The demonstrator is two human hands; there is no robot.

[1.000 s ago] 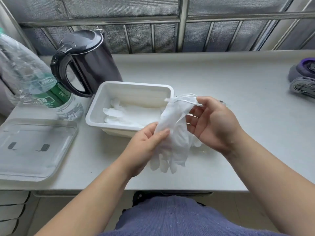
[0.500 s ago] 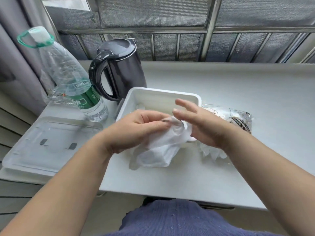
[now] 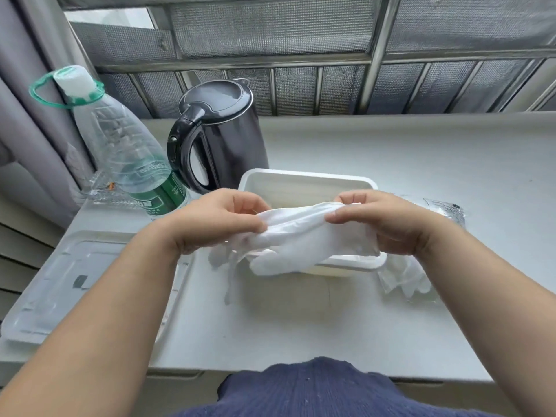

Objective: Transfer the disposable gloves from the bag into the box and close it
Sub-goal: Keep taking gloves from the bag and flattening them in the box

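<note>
Bundle of white disposable gloves [image 3: 301, 236] crosswise just above the near rim of the white box [image 3: 307, 179], long axis left to right. One end pinched in the grip of the left hand [image 3: 219, 219], the other in the right hand [image 3: 388, 224] (neither nearer). Looks like a short push forward and down. Box interior mostly hidden; clear bag [image 3: 445, 207] partly behind the right wrist.

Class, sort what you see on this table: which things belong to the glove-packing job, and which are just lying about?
Job in hand: white gloves, pinched by left hand and right hand; white box; clear lid; plastic bag.
Lying about: black kettle; water bottle.
</note>
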